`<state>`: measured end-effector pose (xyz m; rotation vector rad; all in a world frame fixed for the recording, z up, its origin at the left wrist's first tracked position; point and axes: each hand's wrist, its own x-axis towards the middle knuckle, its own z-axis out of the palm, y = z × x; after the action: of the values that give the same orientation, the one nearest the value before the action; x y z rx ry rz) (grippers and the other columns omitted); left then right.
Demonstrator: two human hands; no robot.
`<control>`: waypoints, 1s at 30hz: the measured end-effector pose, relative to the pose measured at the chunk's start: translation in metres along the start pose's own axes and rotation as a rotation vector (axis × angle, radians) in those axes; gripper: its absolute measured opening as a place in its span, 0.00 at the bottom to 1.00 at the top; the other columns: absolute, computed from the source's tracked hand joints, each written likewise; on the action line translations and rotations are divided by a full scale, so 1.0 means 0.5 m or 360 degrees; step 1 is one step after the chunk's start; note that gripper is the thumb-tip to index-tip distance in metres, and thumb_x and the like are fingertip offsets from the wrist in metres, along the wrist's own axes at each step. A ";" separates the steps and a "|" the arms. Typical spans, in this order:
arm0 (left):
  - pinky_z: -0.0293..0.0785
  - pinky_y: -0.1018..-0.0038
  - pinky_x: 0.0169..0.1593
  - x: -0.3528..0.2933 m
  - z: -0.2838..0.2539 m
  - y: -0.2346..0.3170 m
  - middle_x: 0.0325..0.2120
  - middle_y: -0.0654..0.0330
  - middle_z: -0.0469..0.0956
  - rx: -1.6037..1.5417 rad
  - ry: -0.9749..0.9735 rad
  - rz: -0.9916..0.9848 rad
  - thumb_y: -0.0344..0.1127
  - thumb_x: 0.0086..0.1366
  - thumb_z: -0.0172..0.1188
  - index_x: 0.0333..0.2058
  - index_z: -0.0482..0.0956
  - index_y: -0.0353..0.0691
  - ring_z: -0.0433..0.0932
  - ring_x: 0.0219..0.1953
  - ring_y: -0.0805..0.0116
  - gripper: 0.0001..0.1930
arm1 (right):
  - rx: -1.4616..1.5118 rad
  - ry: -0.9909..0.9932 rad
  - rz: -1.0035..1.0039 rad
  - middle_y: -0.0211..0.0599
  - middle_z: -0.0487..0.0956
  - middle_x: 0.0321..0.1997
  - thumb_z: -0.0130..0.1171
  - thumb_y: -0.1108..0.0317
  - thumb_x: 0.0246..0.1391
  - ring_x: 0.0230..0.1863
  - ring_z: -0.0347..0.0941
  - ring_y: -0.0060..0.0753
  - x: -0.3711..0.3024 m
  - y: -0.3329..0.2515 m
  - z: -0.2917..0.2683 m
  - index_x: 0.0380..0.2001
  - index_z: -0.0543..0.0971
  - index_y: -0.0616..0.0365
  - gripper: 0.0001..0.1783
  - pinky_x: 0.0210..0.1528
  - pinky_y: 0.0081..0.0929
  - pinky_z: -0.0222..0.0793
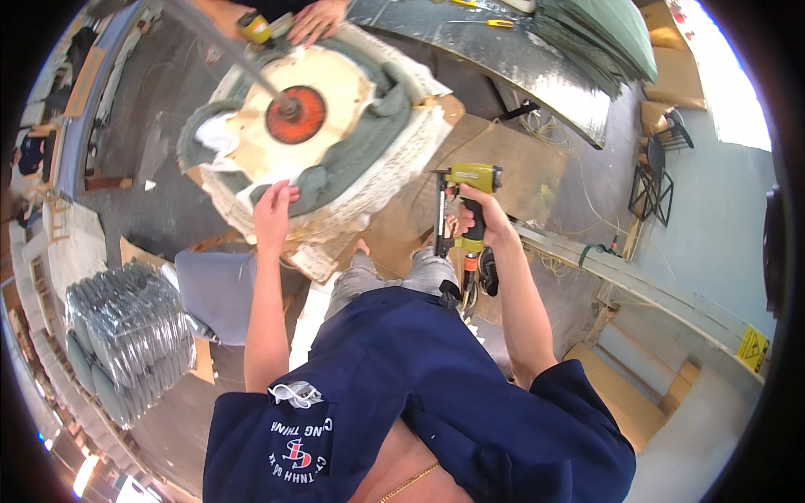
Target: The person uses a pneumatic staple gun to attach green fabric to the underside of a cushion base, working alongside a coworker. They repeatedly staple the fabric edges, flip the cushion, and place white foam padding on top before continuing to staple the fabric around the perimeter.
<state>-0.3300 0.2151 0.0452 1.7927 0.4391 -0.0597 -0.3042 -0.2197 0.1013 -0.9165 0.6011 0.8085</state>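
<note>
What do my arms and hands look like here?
Your short sleeves are dark blue, of loose cloth, ending above bare forearms. The left hand and right hand are ungloved, with no visible watch or bracelet.

Shirt [381, 356]: navy blue, open at the neck
Right sleeve [591, 411]: short, loose, plain navy
Chest lettering [278, 426]: white, around a red-and-white emblem [297, 453], on the shirt's left side
Crumpled cloth [295, 394]: white, beside the lettering
Necklace [411, 484]: gold-coloured chain
Jeans [360, 281]: pale grey, faded
Left hand [275, 214], right hand [488, 220]: bare
</note>
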 end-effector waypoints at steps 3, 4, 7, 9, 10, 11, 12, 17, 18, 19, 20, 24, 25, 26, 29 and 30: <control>0.76 0.71 0.53 -0.057 0.085 0.051 0.42 0.52 0.86 0.0464 0.0084 0.0163 0.35 0.76 0.54 0.52 0.81 0.30 0.85 0.45 0.64 0.15 | 0.0309 -0.0145 -0.0186 0.22 0.64 0.16 0.55 0.53 0.69 0.14 0.59 0.18 -0.060 -0.045 -0.175 0.51 0.76 0.60 0.20 0.21 0.25 0.62; 0.76 0.72 0.53 -0.075 0.127 0.084 0.43 0.54 0.86 0.0628 0.0112 0.0215 0.36 0.76 0.55 0.50 0.82 0.31 0.84 0.46 0.65 0.15 | 0.0359 -0.0153 -0.0216 0.22 0.64 0.16 0.55 0.52 0.69 0.15 0.59 0.18 -0.091 -0.067 -0.217 0.51 0.76 0.60 0.21 0.21 0.24 0.61; 0.76 0.72 0.51 -0.106 0.276 0.119 0.41 0.55 0.87 0.0733 0.0109 0.0389 0.36 0.75 0.57 0.49 0.83 0.33 0.83 0.45 0.69 0.14 | 0.0466 -0.0197 -0.0291 0.22 0.64 0.15 0.56 0.52 0.69 0.14 0.58 0.17 -0.172 -0.121 -0.321 0.52 0.75 0.59 0.21 0.22 0.23 0.58; 0.76 0.73 0.50 -0.111 0.406 0.119 0.41 0.54 0.87 0.0417 -0.0013 0.0404 0.37 0.74 0.58 0.50 0.82 0.34 0.82 0.44 0.72 0.14 | 0.0371 -0.0063 -0.0336 0.22 0.64 0.15 0.57 0.53 0.68 0.14 0.58 0.17 -0.210 -0.153 -0.371 0.51 0.76 0.59 0.20 0.22 0.23 0.58; 0.76 0.73 0.50 -0.119 0.481 0.158 0.42 0.53 0.87 0.0455 -0.0230 0.0360 0.37 0.74 0.58 0.50 0.82 0.33 0.82 0.44 0.73 0.14 | 0.0315 0.0010 -0.0348 0.22 0.64 0.14 0.58 0.54 0.67 0.14 0.59 0.18 -0.226 -0.167 -0.390 0.50 0.76 0.58 0.20 0.21 0.23 0.58; 0.76 0.73 0.50 -0.129 0.552 0.204 0.43 0.53 0.86 0.0488 -0.0436 0.0304 0.37 0.74 0.58 0.51 0.81 0.33 0.81 0.45 0.73 0.15 | 0.0133 0.0204 -0.0430 0.23 0.66 0.14 0.60 0.55 0.65 0.14 0.62 0.18 -0.238 -0.179 -0.405 0.46 0.79 0.57 0.17 0.20 0.23 0.60; 0.77 0.70 0.51 -0.130 0.611 0.239 0.47 0.51 0.85 0.0497 -0.0772 0.0315 0.38 0.74 0.57 0.53 0.80 0.33 0.82 0.46 0.68 0.16 | -0.0102 0.0584 -0.0466 0.26 0.70 0.14 0.63 0.57 0.62 0.13 0.66 0.20 -0.231 -0.184 -0.424 0.38 0.80 0.57 0.14 0.18 0.24 0.61; 0.78 0.63 0.54 -0.128 0.732 0.272 0.48 0.47 0.84 0.0726 -0.1272 0.0252 0.39 0.70 0.59 0.55 0.80 0.36 0.84 0.49 0.51 0.18 | -0.0373 0.0834 -0.0511 0.30 0.75 0.18 0.65 0.66 0.57 0.14 0.70 0.25 -0.169 -0.132 -0.552 0.36 0.74 0.59 0.11 0.18 0.26 0.66; 0.78 0.63 0.54 -0.121 0.734 0.265 0.48 0.47 0.84 0.0772 -0.1254 0.0223 0.39 0.70 0.59 0.55 0.80 0.36 0.84 0.49 0.51 0.19 | -0.0239 0.0810 -0.0466 0.31 0.75 0.20 0.64 0.67 0.56 0.15 0.70 0.25 -0.156 -0.123 -0.565 0.39 0.73 0.60 0.12 0.19 0.26 0.67; 0.78 0.62 0.54 -0.112 0.730 0.241 0.48 0.46 0.84 0.0740 -0.1177 0.0147 0.40 0.70 0.59 0.55 0.80 0.36 0.84 0.50 0.50 0.20 | -0.0209 0.0768 -0.0468 0.33 0.76 0.23 0.63 0.68 0.55 0.18 0.71 0.25 -0.133 -0.111 -0.583 0.44 0.72 0.61 0.16 0.21 0.26 0.68; 0.78 0.61 0.54 -0.101 0.718 0.210 0.48 0.46 0.84 0.0777 -0.1114 0.0094 0.40 0.70 0.59 0.55 0.80 0.36 0.84 0.50 0.49 0.19 | -0.0187 0.0719 -0.0461 0.34 0.77 0.26 0.63 0.70 0.53 0.20 0.73 0.25 -0.101 -0.101 -0.597 0.49 0.70 0.63 0.21 0.24 0.25 0.70; 0.78 0.61 0.56 -0.035 0.742 0.189 0.49 0.45 0.83 0.0974 -0.1094 0.0054 0.40 0.70 0.58 0.55 0.80 0.35 0.83 0.52 0.51 0.19 | -0.0609 0.1038 -0.0469 0.38 0.80 0.37 0.64 0.70 0.49 0.30 0.76 0.28 -0.007 -0.105 -0.674 0.69 0.61 0.65 0.44 0.33 0.27 0.72; 0.78 0.61 0.57 -0.014 0.754 0.181 0.49 0.46 0.84 0.0967 -0.1097 0.0017 0.40 0.70 0.58 0.55 0.80 0.35 0.83 0.52 0.51 0.19 | -0.0650 0.0988 -0.0430 0.39 0.80 0.38 0.64 0.71 0.48 0.30 0.76 0.28 0.006 -0.128 -0.689 0.71 0.57 0.65 0.47 0.33 0.27 0.72; 0.78 0.62 0.57 0.012 0.774 0.177 0.49 0.46 0.84 0.0955 -0.1098 -0.0016 0.39 0.70 0.58 0.55 0.80 0.36 0.83 0.52 0.52 0.19 | -0.0695 0.0941 -0.0396 0.40 0.81 0.39 0.64 0.72 0.48 0.31 0.76 0.29 0.021 -0.160 -0.702 0.74 0.54 0.65 0.50 0.34 0.27 0.72; 0.78 0.60 0.57 0.117 0.881 0.205 0.48 0.46 0.84 0.1081 -0.1218 0.0125 0.40 0.69 0.57 0.54 0.81 0.37 0.84 0.51 0.50 0.19 | -0.0637 0.0758 -0.0463 0.40 0.80 0.38 0.65 0.74 0.46 0.30 0.75 0.27 0.059 -0.256 -0.743 0.78 0.48 0.53 0.58 0.36 0.27 0.72; 0.78 0.60 0.56 0.145 0.906 0.207 0.48 0.45 0.84 0.1149 -0.1269 0.0175 0.40 0.69 0.57 0.54 0.81 0.37 0.84 0.51 0.50 0.19 | -0.0767 0.0747 -0.0470 0.38 0.80 0.37 0.65 0.74 0.46 0.29 0.74 0.26 0.069 -0.282 -0.751 0.78 0.49 0.51 0.57 0.35 0.27 0.72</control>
<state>-0.1436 -0.2140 -0.0013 2.2851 -0.3036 -0.9166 -0.2128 -0.5840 -0.0435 -1.6225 0.6644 0.4720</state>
